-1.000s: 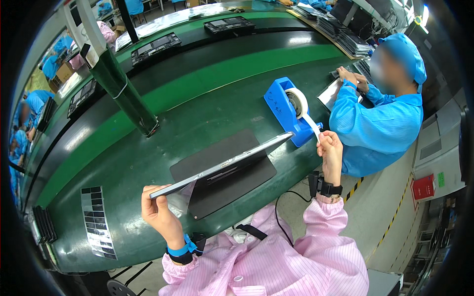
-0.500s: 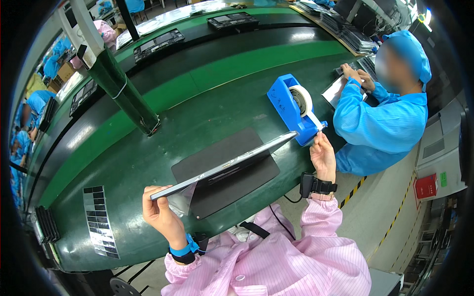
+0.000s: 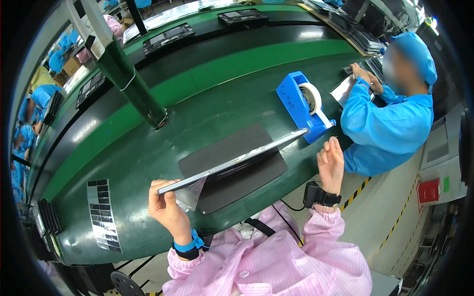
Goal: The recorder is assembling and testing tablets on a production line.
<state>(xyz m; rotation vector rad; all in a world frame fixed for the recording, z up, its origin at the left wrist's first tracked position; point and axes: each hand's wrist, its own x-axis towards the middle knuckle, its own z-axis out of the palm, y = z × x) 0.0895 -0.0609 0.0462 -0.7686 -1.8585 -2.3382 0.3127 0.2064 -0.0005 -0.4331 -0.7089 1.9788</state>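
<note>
My left hand [image 3: 169, 212] grips the near-left corner of a thin, flat device with a silver edge [image 3: 232, 163], like a tablet or laptop part. The device is tilted up on edge above a dark grey mat [image 3: 247, 180], and its faces are mostly hidden. Clear plastic film [image 3: 190, 196] hangs from it beside my left hand. Thumb and finger of my right hand [image 3: 331, 165] are pinched on a tiny pale bit that looks like tape. That hand is just in front of a blue tape dispenser [image 3: 294, 102] with a white tape roll [image 3: 310, 98], apart from it.
A sheet of dark rectangular stickers [image 3: 103, 214] lies at left, near stacked dark panels [image 3: 47, 217]. A green-wrapped post [image 3: 129, 84] rises from the table. Behind it, a line carries several device parts [image 3: 169, 38]. A co-worker in blue [image 3: 387, 113] handles a panel at right.
My right hand has come away from the tape end on the dispenser, toward me, fingers still pinched. The left hand keeps its grip on the device. The whole view has shifted slightly.
</note>
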